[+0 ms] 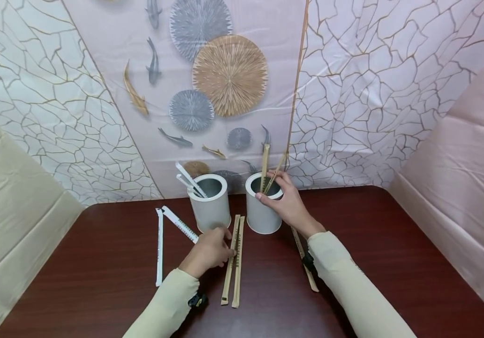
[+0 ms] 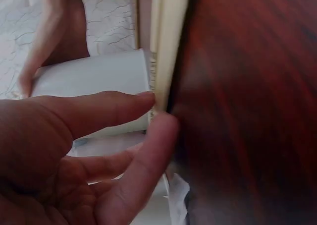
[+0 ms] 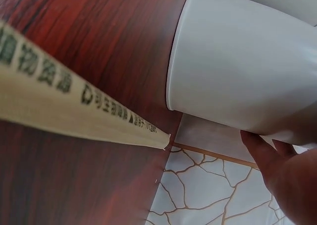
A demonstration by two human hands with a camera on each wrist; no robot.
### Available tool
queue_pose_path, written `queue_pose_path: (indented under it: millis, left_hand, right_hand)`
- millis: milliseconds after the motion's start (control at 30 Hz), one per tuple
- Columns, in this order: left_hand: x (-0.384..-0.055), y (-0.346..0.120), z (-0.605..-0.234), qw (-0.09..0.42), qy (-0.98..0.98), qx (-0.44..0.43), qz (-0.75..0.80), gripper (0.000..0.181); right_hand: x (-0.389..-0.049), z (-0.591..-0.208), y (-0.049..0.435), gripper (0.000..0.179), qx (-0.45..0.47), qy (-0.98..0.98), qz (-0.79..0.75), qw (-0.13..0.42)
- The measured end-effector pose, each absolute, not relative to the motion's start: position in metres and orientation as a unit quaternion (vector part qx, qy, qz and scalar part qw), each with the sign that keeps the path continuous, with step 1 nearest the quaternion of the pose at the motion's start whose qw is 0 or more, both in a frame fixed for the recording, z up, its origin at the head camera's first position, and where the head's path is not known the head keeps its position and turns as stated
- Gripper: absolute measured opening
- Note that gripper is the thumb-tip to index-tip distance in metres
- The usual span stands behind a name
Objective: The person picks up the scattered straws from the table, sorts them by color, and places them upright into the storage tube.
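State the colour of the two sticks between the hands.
Both sticks are tan, dark-printed, clearest in the head view.

The surface (image 1: 398, 263) is dark red-brown and a bit shiny, with round back corners, across the bottom of the frame. Behind it hangs a big cloth (image 1: 351, 56). It is white with thin gold cracks at the upper left and upper right. A pink strip (image 1: 284, 70) runs down the upper middle. On it are a big gold circle (image 1: 230, 76), some grey circles (image 1: 191, 110), a gold fish (image 1: 134, 91) and grey fish (image 1: 153, 65). A cream sheet (image 1: 10, 220) hangs at the left edge, a pinkish sheet (image 1: 457, 173) at the right.
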State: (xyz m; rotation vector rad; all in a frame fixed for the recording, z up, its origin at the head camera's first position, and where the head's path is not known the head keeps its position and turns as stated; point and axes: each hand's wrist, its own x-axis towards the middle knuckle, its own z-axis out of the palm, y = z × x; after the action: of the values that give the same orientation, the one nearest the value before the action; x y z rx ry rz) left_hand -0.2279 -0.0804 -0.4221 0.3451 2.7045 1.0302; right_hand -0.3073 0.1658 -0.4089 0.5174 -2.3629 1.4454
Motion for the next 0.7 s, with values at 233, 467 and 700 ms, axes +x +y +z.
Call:
queue_pose_path:
  millis: [233,467,700]
  left_hand:
    - [-0.228,-0.078,-0.424,0.135,0.918,0.082,0.364,0.030]
    - [-0.221,-0.078,-0.420,0.111,0.931,0.094,0.334,0.026]
    - [-0.218,-0.078,-0.384,0.004,0.934,0.143,0.329,0.029]
  right_hand:
    - [-0.307,-0.411,0.165,0.069,0.186,-0.822,0.513,0.164]
    - [-0.308,-0.412,0.164,0.069,0.186,-0.823,0.512,0.162]
    - [-0.308,-0.411,0.166,0.068,0.187,-0.822,0.512,0.167]
